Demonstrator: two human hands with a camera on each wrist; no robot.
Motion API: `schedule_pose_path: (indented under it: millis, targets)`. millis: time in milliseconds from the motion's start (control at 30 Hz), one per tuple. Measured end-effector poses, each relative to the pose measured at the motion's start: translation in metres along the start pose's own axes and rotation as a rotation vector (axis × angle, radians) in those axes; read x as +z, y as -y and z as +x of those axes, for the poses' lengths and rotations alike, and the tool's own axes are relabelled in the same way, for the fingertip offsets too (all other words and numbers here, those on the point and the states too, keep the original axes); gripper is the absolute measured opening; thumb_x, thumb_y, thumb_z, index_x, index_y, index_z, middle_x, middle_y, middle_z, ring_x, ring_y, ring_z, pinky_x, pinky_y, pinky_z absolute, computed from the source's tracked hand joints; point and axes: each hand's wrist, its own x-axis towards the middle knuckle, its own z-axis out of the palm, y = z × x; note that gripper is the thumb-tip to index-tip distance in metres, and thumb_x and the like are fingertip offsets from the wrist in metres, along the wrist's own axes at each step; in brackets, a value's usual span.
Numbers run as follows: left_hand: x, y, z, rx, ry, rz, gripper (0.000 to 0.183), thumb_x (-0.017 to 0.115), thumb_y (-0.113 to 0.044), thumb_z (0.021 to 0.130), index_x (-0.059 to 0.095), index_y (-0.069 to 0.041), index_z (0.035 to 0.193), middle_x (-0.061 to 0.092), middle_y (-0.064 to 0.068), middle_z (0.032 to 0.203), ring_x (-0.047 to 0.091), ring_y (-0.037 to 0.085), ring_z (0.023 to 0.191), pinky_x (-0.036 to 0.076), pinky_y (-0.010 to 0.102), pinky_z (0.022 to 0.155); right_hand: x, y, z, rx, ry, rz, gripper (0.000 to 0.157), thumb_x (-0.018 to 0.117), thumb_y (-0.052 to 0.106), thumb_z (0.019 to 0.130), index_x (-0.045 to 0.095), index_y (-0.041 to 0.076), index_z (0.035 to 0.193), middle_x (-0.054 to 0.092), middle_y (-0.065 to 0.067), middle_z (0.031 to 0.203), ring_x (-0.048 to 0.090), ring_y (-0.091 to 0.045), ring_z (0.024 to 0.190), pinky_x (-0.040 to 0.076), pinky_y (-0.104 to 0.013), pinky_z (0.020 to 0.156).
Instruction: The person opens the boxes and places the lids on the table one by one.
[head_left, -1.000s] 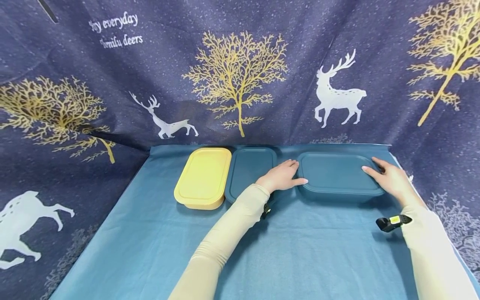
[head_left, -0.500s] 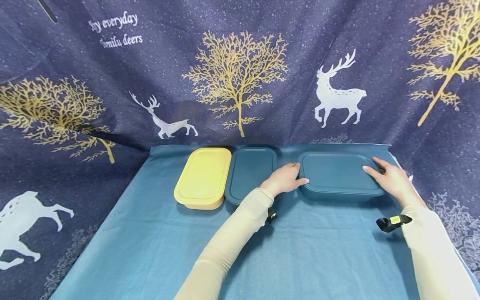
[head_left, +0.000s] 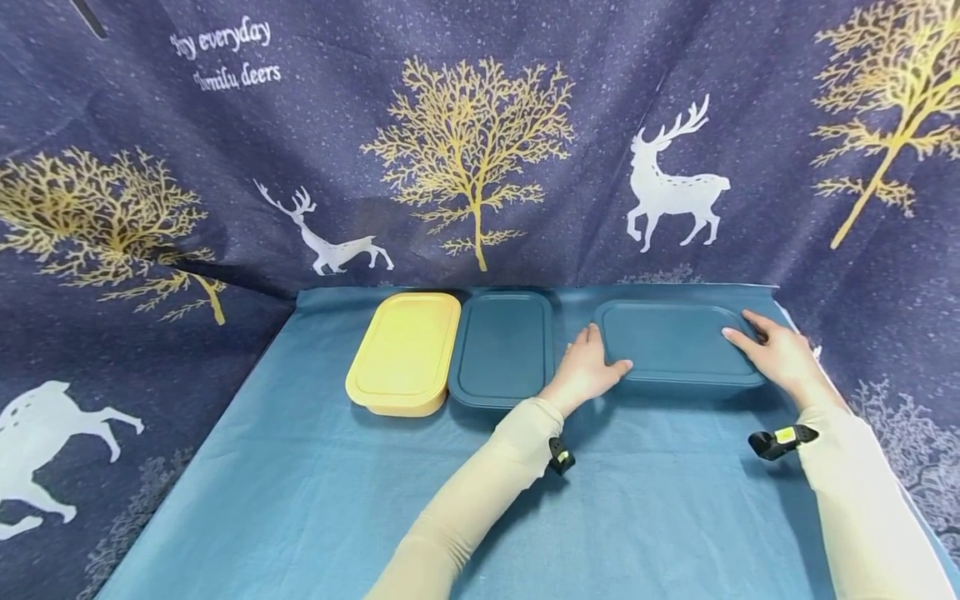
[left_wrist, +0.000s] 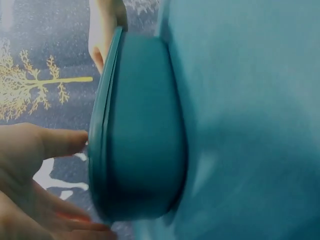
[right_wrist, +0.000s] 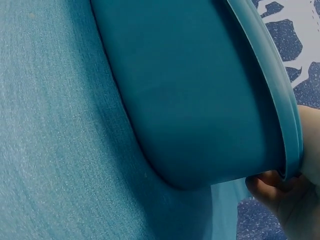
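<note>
A dark blue lidded container (head_left: 678, 342) lies lengthwise at the back right of the table. My right hand (head_left: 786, 358) grips its right end, thumb over the lid; in the right wrist view, curled fingers (right_wrist: 272, 190) sit under the lid's rim. At the left end is my left hand (head_left: 588, 367), fingers extended and thumb at the lid's front left corner. The left wrist view shows the thumb (left_wrist: 65, 142) against or very near the lid edge of the container (left_wrist: 142, 125); contact of the other fingers is hard to tell.
To the left, a second dark blue lidded container (head_left: 502, 350) stands lengthwise beside a yellow lidded container (head_left: 405, 354). Blue cloth (head_left: 300, 467) covers the table. Behind it hangs a navy curtain (head_left: 525, 42) printed with trees and deer.
My left forearm and wrist have shifted right and nearer the front, and the left thumb has slid slightly right along the lid edge. The right hand keeps its hold; the containers look unmoved.
</note>
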Motion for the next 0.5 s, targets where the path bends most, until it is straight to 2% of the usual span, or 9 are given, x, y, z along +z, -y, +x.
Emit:
schedule_pose_path:
  millis: [167,300,400,500]
  targets:
    - [0.017,0.006,-0.008,-0.006,0.012,-0.257,0.11,0.069,-0.059,0.089,0.003,-0.012,0.163,0.008,0.012,0.168,0.015,0.032,0.153,0.027,0.048,0.119,0.002,0.001,-0.002,0.005,-0.003,-0.001,0.081,0.045,0.053,0.104,0.028,-0.008,0.154,0.039,-0.045,0.139,0.043,-0.06,0.125,0.035,-0.073,0.097]
    - [0.024,0.011,-0.012,-0.03,0.009,-0.448,0.12,0.08,-0.05,0.083,-0.005,-0.021,0.163,0.004,0.005,0.169,0.013,0.024,0.154,0.033,0.05,0.116,0.001,0.003,-0.001,0.009,-0.012,0.005,0.08,0.046,0.052,0.104,0.029,-0.008,0.154,0.041,-0.045,0.138,0.043,-0.06,0.124,0.035,-0.072,0.097]
    - [0.028,0.016,-0.011,-0.051,-0.005,-0.52,0.124,0.086,-0.041,0.081,-0.005,-0.022,0.163,0.007,0.002,0.169,0.016,0.021,0.153,0.035,0.048,0.115,-0.001,0.004,0.0,0.014,-0.012,0.007,0.081,0.046,0.053,0.104,0.028,-0.007,0.154,0.04,-0.045,0.138,0.043,-0.06,0.125,0.035,-0.073,0.097]
    - [0.034,0.021,-0.011,-0.071,-0.001,-0.532,0.124,0.087,-0.037,0.08,-0.003,-0.02,0.164,0.009,0.003,0.169,0.016,0.021,0.153,0.033,0.046,0.116,0.0,0.003,0.0,0.023,-0.012,0.008,0.081,0.045,0.054,0.104,0.028,-0.007,0.155,0.04,-0.045,0.139,0.042,-0.06,0.125,0.034,-0.073,0.097]
